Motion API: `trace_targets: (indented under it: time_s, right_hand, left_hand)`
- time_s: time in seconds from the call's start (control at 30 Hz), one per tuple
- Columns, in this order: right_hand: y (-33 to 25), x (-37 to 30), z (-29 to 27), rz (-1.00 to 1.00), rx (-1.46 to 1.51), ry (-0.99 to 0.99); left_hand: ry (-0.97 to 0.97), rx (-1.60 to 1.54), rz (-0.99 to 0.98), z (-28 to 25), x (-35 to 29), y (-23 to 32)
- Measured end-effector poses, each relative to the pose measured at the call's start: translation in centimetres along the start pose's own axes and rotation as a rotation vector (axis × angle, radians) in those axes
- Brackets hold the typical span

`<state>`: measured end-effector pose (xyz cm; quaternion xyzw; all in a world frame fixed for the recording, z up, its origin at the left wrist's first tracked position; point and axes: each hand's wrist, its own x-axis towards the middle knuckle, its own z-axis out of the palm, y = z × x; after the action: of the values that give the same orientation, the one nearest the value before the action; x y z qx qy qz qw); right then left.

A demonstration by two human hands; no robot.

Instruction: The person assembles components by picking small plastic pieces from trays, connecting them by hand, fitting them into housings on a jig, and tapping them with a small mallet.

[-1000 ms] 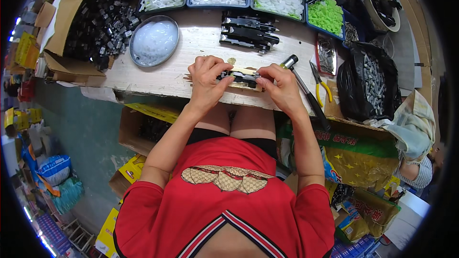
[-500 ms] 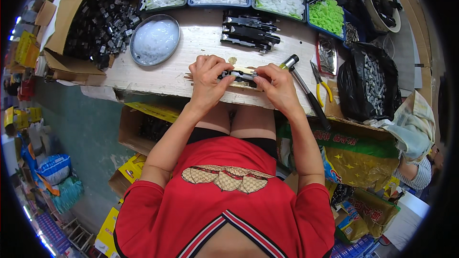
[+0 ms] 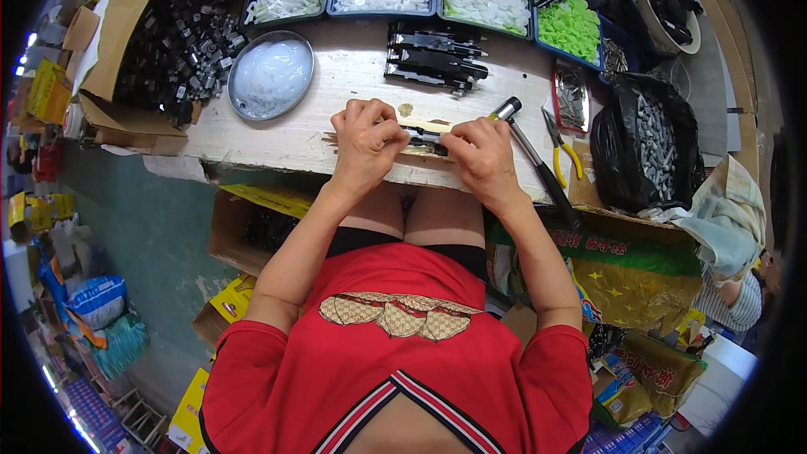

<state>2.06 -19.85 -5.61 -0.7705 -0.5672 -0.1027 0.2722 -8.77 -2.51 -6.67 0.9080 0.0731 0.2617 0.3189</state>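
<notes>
At the near edge of the workbench, my left hand (image 3: 367, 141) is closed in a pinch at the left end of a narrow black-and-silver mechanism (image 3: 427, 139). Fingers of my right hand (image 3: 482, 156) grip its right end. The piece lies level against a pale yellow strip (image 3: 430, 125) on the bench; my fingertips cover both its ends. Behind it, several similar black mechanisms (image 3: 435, 59) lie side by side. A hammer (image 3: 535, 154) with a black grip rests just right of my right hand, beside yellow-handled pliers (image 3: 561, 146).
A round metal dish (image 3: 241, 104) holds whitish, grease-like paste. Blue trays (image 3: 382, 14) of white and green plastic parts line the back. At left stands a carton (image 3: 126, 29) of small black parts; at right, a black bag (image 3: 609, 147) of metal pins. A person's striped sleeve (image 3: 740, 304) shows far right.
My left fingers have drawn closer together and the thumb has tucked in at the mechanism's left end. My right hand has moved slightly left and its fingers have curled more over the right end.
</notes>
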Motion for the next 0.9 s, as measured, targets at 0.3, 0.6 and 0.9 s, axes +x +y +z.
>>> trace_targets:
  time_s: [0.3,0.6,0.9]
  right_hand:
    - [0.6,0.2,-0.5,-0.149,-0.053,0.035]
    - [2.1,1.1,-0.9,-0.172,0.119,-0.150]
    - [17.1,10.5,-6.5,0.540,-0.528,0.330]
  left_hand:
    - [0.006,-0.012,0.013,0.1,0.3,0.1]
    - [-0.023,0.009,0.001,0.1,0.2,-0.3]
    - [-0.032,-0.046,-0.021,-0.3,0.0,0.2]
